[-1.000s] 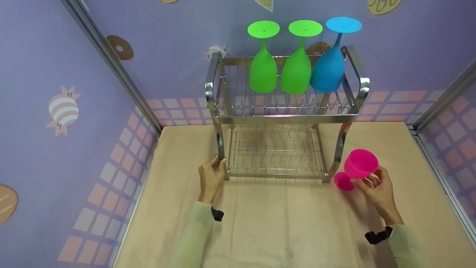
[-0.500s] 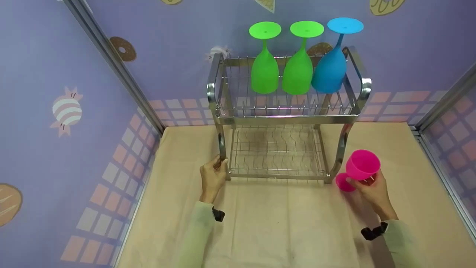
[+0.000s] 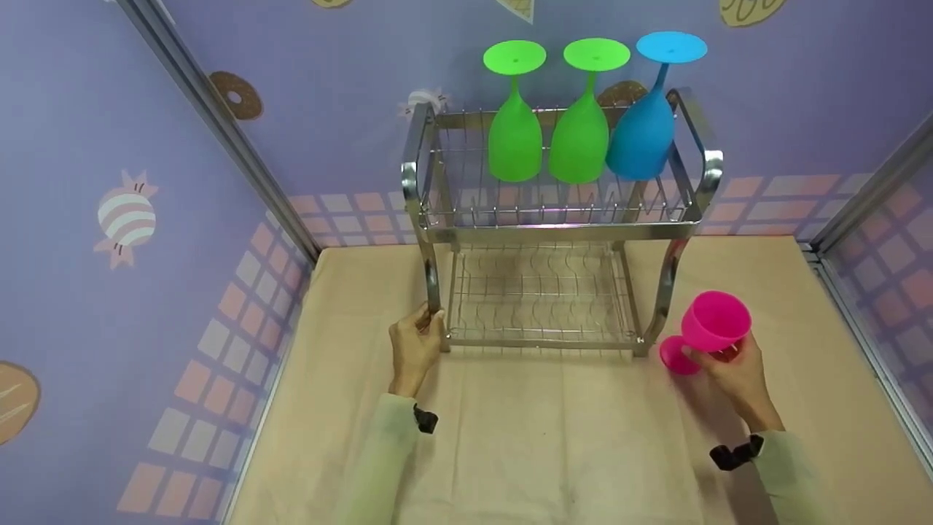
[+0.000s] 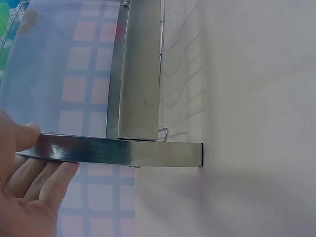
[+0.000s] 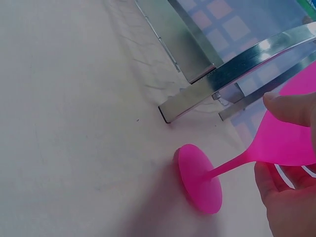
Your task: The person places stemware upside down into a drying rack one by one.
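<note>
A pink goblet (image 3: 717, 321) stands at the right of the metal dish rack (image 3: 561, 233), its mouth up. My right hand (image 3: 736, 372) grips its bowl from the right; in the right wrist view the thumb (image 5: 291, 109) lies on one side and fingers curl under the other. The goblet's round foot (image 5: 200, 178) is right by the tablecloth, close to the rack's right front leg (image 5: 190, 101). My left hand (image 3: 417, 346) holds the rack's left front leg (image 4: 98, 149), thumb on one face and fingers behind it.
Two green goblets (image 3: 515, 142) (image 3: 579, 146) and a blue goblet (image 3: 641, 138) stand upside down on the rack's upper tier. The lower wire tier (image 3: 539, 292) sits near the tablecloth (image 3: 510, 437). Patterned purple walls (image 3: 65, 87) with metal posts (image 3: 219, 124) enclose the table.
The pink goblet has shifted slightly right, away from the rack, with my right hand on it. My left hand keeps its hold on the rack leg.
</note>
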A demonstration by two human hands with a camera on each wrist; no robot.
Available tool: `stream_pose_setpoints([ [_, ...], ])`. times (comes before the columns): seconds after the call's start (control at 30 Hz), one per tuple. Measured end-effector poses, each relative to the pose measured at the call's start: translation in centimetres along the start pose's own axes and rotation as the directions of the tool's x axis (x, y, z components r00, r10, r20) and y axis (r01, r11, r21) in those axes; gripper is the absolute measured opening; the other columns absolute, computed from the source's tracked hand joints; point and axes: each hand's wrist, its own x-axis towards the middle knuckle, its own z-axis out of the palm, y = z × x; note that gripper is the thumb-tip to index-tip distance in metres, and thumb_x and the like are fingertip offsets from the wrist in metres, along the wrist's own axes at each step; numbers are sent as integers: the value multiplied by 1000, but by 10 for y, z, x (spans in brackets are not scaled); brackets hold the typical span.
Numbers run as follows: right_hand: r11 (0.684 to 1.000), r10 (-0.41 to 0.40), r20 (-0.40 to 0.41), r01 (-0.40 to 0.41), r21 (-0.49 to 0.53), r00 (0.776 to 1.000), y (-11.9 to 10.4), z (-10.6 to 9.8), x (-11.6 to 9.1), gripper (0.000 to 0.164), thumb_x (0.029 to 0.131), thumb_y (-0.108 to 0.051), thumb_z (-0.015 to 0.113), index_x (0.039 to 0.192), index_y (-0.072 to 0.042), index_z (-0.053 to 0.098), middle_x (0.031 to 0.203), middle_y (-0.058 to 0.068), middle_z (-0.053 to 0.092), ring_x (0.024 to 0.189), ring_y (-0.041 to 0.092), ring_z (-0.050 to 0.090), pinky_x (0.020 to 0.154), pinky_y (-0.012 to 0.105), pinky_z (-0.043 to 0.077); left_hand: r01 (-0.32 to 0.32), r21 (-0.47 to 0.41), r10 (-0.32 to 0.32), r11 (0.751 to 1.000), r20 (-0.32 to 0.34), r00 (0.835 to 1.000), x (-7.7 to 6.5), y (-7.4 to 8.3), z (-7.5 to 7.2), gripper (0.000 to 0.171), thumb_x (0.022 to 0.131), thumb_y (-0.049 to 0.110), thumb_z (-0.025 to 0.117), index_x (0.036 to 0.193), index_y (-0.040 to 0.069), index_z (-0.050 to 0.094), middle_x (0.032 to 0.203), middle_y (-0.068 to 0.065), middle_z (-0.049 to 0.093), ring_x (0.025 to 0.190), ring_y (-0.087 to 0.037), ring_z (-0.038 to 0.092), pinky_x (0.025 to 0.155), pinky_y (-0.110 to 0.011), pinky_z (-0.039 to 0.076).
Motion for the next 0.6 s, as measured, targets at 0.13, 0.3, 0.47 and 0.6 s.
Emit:
stream_pose_setpoints([
  [0.13,999,-33,-12,33,-2,999,-5,-1,-4,97,91,-10,86,168,-12,26,157,18,45,124,-3,53,98,4,49,13,0,-13,1000,2,1000,-1,-1,0,13,97,4,78,109,0,81,103,-16,82,98,-35,81,86,-46,68],
  [0.3,994,-88,-44,91,56,995,-15,-4,-11,90,89,-1,85,164,-10,36,148,8,53,121,-2,59,98,5,51,40,-10,-39,999,16,999,-1,0,0,18,99,7,76,115,-3,79,106,-18,81,100,-36,80,88,-44,68],
  [0.47,973,-127,-67,137,184,990,-26,-7,-19,84,85,12,83,158,-3,43,137,1,59,119,4,65,98,8,54,58,-21,-58,998,25,998,0,3,1,19,100,6,75,116,-4,79,107,-20,81,102,-37,80,89,-41,67],
  [0.6,967,-150,-76,163,198,986,-35,-9,-27,84,85,14,82,157,-1,44,141,11,57,120,5,65,100,10,54,76,-30,-75,997,28,997,1,4,0,16,99,3,74,113,-5,79,106,-20,81,100,-36,80,88,-41,68],
])
